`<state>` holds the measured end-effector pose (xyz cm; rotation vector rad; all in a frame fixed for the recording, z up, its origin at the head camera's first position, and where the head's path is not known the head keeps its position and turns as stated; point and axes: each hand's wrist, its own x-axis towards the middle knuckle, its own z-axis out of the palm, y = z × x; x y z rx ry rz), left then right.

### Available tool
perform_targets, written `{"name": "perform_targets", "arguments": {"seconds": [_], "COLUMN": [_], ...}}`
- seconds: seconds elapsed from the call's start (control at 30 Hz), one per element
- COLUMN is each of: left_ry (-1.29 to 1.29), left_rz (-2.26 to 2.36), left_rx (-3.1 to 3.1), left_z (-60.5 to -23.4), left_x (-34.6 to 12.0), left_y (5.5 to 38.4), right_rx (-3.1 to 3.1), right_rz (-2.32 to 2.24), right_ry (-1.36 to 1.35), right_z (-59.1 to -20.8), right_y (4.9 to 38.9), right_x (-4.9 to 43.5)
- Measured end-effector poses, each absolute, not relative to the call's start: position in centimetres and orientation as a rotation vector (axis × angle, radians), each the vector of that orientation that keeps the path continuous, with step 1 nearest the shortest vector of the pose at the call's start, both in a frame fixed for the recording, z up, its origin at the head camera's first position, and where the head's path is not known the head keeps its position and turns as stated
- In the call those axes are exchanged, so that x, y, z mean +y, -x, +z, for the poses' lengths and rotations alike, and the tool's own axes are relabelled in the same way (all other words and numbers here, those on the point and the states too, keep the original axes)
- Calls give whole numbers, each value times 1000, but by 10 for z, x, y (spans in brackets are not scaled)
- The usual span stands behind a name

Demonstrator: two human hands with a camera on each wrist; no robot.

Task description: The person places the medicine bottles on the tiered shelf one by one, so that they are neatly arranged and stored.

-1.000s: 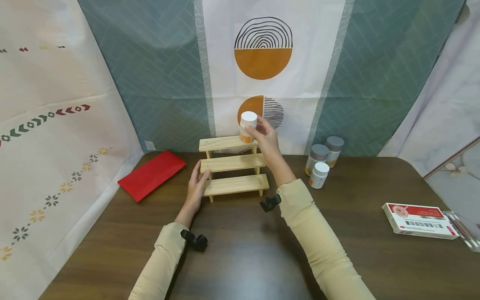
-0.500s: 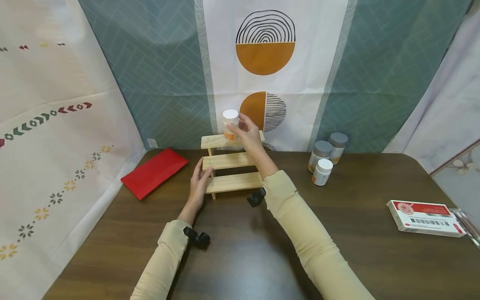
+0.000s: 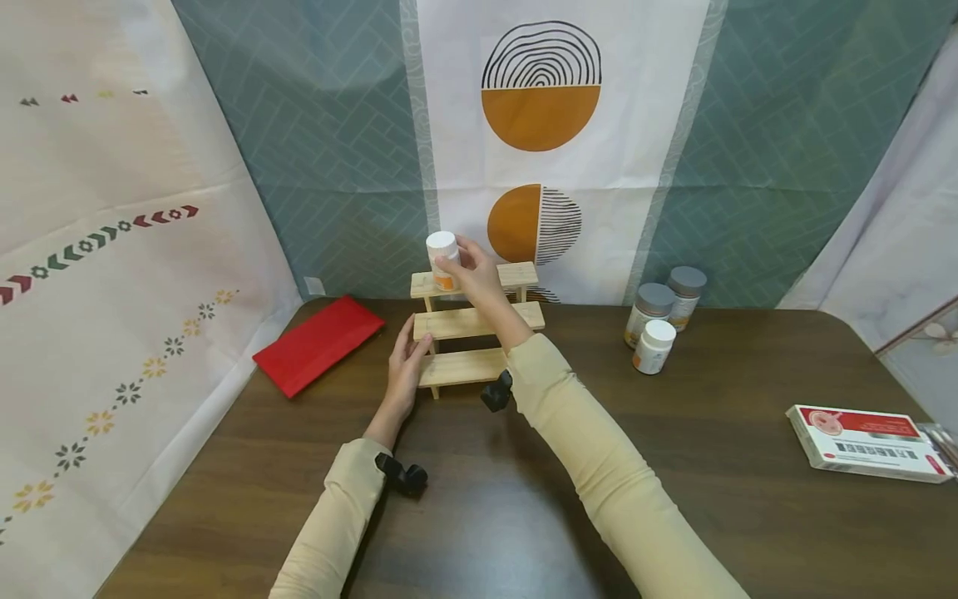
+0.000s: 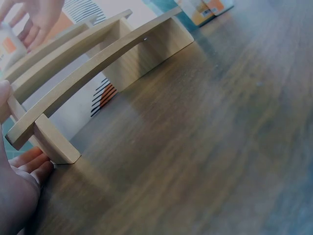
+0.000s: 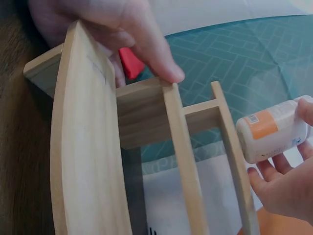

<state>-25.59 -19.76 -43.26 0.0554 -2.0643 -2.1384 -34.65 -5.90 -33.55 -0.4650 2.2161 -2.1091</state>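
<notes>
A three-tier wooden step stand (image 3: 458, 323) stands on the dark table. My left hand (image 3: 405, 368) grips its left side, with the thumb on the middle tier and fingers behind the side leg, as the left wrist view shows. My right hand (image 3: 482, 279) pinches a white pill bottle (image 5: 274, 132) with an orange-banded label between thumb and fingers. The bottle is upright at the left end of the top tier; whether its base touches the board I cannot tell. My right forearm hides part of the lower tiers' right ends.
Right of the stand are a white-capped bottle (image 3: 654, 347) and two grey-capped bottles, one of them nearer (image 3: 649, 309). A red packet (image 3: 318, 344) lies to the left. At the far right lies a red and white box (image 3: 868, 443) beside slim shiny items. Patterned cloth (image 3: 344, 150) hangs behind.
My right hand has carried the white pill bottle leftward along the top tier to its left end, and slightly lower. The left hand keeps its grip on the stand.
</notes>
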Motion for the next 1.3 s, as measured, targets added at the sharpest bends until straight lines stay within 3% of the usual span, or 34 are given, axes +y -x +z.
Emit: {"name": "perform_targets", "arguments": {"seconds": [0.3, 0.6, 1.3], "left_ry": [-43, -60, -93], "left_rz": [-2132, -2110, -2123], "left_rx": [-2061, -2031, -2033], "left_z": [-431, -457, -456], "left_x": [-197, -203, -200], "left_y": [259, 278, 274], "right_rx": [2260, 2262, 2263], "right_rz": [-2067, -2072, -2086], "right_ry": [401, 437, 398], "right_z": [-334, -337, -346], "right_y": [351, 354, 347], "right_x": [-61, -64, -51]}}
